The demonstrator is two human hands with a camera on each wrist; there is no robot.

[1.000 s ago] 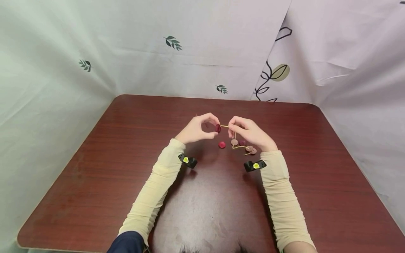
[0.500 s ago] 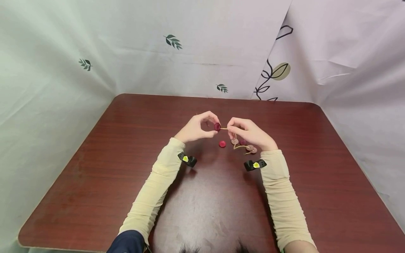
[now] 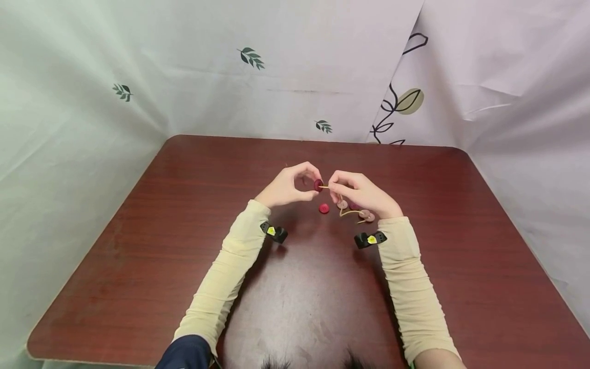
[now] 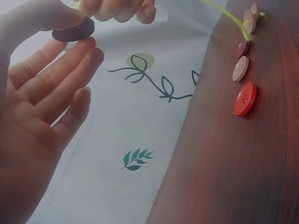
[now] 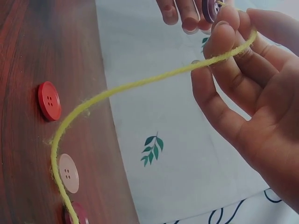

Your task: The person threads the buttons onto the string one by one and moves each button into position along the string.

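Note:
My left hand (image 3: 291, 187) pinches a dark red button (image 4: 74, 31) between thumb and fingers, held up off the table. Facing it, my right hand (image 3: 361, 192) pinches a yellow yarn (image 5: 154, 77) near its end, and the short tip reaches the face of the button. From the right fingers the yarn hangs down and runs across the table past the loose buttons. In the right wrist view the button shows at the top edge, partly cut off, with the yarn tip at its holes.
A bright red button (image 3: 324, 208) lies on the brown table (image 3: 184, 246) below the hands. To its right are a pale pink button (image 5: 69, 173), a purple-red button (image 4: 242, 49) and two more pinkish buttons (image 3: 367, 216) overlapping. A white patterned cloth (image 3: 295, 66) hangs behind the table.
The button in the left hand has turned its face toward the right hand. The right hand has shifted slightly left, bringing the yarn tip onto the button. The loose buttons stay put.

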